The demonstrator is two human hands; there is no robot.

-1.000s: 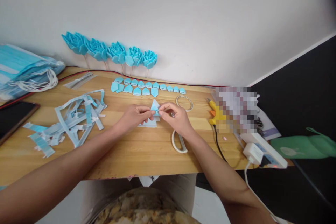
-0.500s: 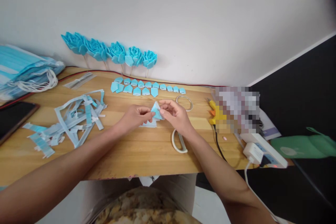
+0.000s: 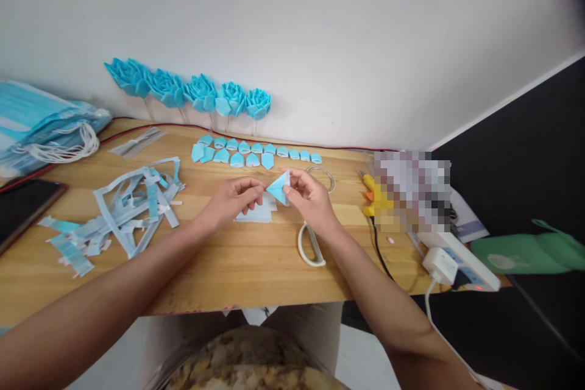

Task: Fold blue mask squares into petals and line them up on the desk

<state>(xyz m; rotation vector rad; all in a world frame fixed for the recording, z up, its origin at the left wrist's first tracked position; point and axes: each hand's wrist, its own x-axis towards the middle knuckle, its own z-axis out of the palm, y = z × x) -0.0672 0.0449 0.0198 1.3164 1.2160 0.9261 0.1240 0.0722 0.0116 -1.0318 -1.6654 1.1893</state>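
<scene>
A light wooden table [image 3: 205, 277] fills the frame's middle and left. A bundle of blue masks [image 3: 36, 119] and a dark phone [image 3: 22, 207] lie at far left, a heap of cut strips [image 3: 113, 209] beside them. Folded blue pieces [image 3: 236, 160] form two rows at upper centre, pale sheets [image 3: 255, 214] below. A yellow tool [image 3: 370, 182] lies at right.

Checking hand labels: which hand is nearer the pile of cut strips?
Left. The left hand is to the right of the pile of cut strips, not touching it; the right hand, holding the folded blue piece, is farther right, beyond the left.
</scene>
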